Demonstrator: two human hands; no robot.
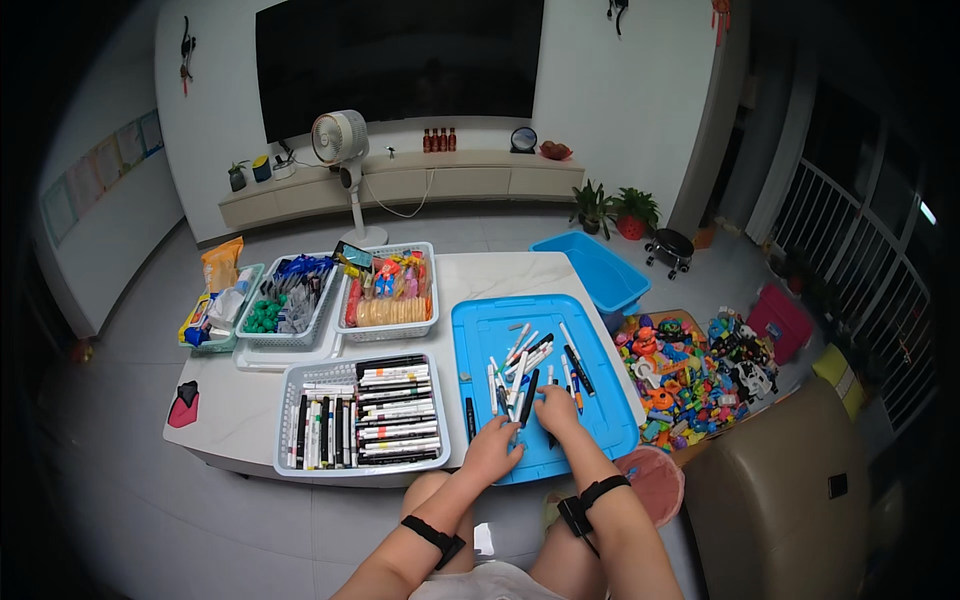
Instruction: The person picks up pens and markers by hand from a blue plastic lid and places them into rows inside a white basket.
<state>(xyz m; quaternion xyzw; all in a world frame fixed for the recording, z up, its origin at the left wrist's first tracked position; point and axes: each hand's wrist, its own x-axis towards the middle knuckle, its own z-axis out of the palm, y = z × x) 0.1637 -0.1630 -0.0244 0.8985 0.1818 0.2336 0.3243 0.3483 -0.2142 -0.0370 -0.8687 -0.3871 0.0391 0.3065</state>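
Over the near part of a blue plastic lid (600, 442), my left hand (491, 452) has its thumb and fingers apart, with fingertips at the lower ends of several markers. To its right my right hand (559, 414) is bent downward beside a black marker (529, 397); whether its fingers grip a pen is hidden. White markers (517, 379) and black ones lie loose and crossed on the lid. Left of the lid, a white plastic basket (285, 450) holds upright-facing markers (324, 435) in one row and a stack of sideways markers (397, 412).
Behind stand a basket of snacks (390, 311), a basket of packets (300, 300) and a green basket of wipes (217, 307). A pink and black pouch (184, 409) lies at the left. Beyond the right edge are a blue bin (592, 262), heaped toys (675, 375) and a pink wastebasket (660, 487).
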